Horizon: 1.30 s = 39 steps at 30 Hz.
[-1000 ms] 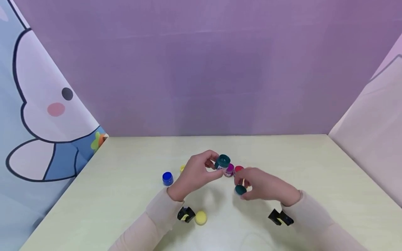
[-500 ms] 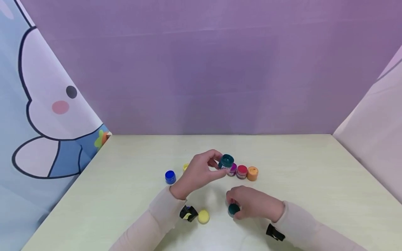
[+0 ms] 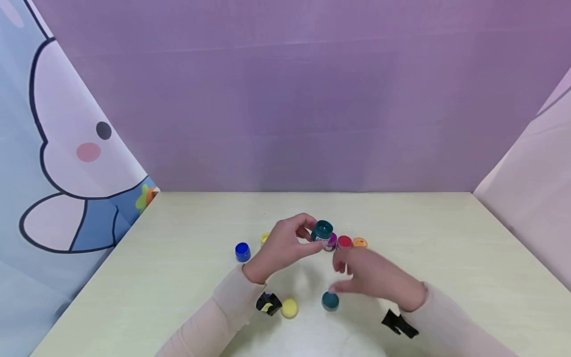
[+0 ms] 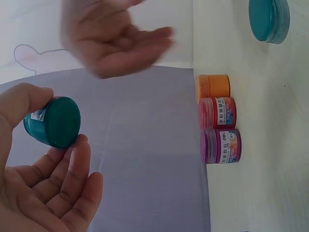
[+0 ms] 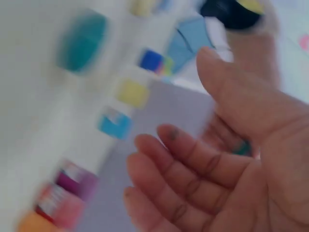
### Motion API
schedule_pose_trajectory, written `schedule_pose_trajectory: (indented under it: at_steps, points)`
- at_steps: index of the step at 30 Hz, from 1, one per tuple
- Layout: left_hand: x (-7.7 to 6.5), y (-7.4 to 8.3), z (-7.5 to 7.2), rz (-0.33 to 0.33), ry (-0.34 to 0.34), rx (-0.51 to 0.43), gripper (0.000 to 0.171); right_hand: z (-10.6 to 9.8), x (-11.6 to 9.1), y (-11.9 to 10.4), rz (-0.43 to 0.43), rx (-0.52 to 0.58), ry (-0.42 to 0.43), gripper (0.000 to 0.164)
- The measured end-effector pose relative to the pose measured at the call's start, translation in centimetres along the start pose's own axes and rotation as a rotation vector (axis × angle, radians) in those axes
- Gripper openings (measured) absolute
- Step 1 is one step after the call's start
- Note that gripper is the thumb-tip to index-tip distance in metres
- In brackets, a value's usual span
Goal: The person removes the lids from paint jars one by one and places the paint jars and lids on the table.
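Observation:
My left hand (image 3: 285,243) pinches a small dark green paint jar (image 3: 322,231) between thumb and fingers, held above the table with its top uncovered. In the left wrist view the jar (image 4: 53,121) is tilted, its label partly under the thumb. A green jar lid (image 3: 330,301) lies on the table in front of the person. Just above and to the right of that lid is my right hand (image 3: 376,277), its fingers loosely bent and nothing in them. The right wrist view, blurred, shows the same hand (image 5: 207,179) with its palm bare.
Purple (image 4: 221,146), red (image 4: 217,112) and orange (image 4: 213,88) paint jars stand in a row behind the hands. Blue (image 3: 243,252), yellow (image 3: 265,238) and light blue (image 5: 115,123) jars are to the left. A yellow lid (image 3: 289,308) lies near the left wrist.
My right hand carried the green lid down toward the person, set it on the table, let go and lifted away to the right. The left hand keeps holding the green paint jar.

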State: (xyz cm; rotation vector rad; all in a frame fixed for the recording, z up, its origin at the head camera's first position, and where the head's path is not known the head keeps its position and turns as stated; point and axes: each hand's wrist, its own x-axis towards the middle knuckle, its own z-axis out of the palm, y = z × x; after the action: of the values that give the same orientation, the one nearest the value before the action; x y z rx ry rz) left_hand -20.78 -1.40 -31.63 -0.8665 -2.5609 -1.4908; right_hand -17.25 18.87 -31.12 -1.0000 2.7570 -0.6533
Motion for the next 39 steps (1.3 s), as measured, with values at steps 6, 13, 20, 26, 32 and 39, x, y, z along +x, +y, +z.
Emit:
schedule_pose_trajectory:
  at_steps: [6,13,20,26,32,39]
  points:
    - [0.0,0.1,0.0,0.031,0.000,-0.017,0.028,-2.5,-0.6,-0.5,-0.048,0.102,0.285,0.031]
    - [-0.1,0.0,0.2,0.036,-0.024,-0.021,0.028,-2.5,0.3,-1.4,-0.058,0.119,0.498,0.038]
    - [-0.3,-0.1,0.8,0.047,-0.032,0.024,0.028,-2.4,1.4,-1.7,0.040,0.185,0.371,0.037]
    - [-0.2,-0.1,1.3,0.058,-0.027,0.067,0.024,-2.4,1.7,-1.8,0.059,0.189,0.286,0.026]
    - [-0.2,-0.3,1.7,0.098,-0.008,0.161,0.025,-2.1,1.9,-1.8,0.085,0.170,0.278,0.020]
    - [-0.3,0.0,1.7,0.101,-0.007,0.197,0.026,-1.9,2.1,-1.7,0.121,0.175,0.261,0.019]
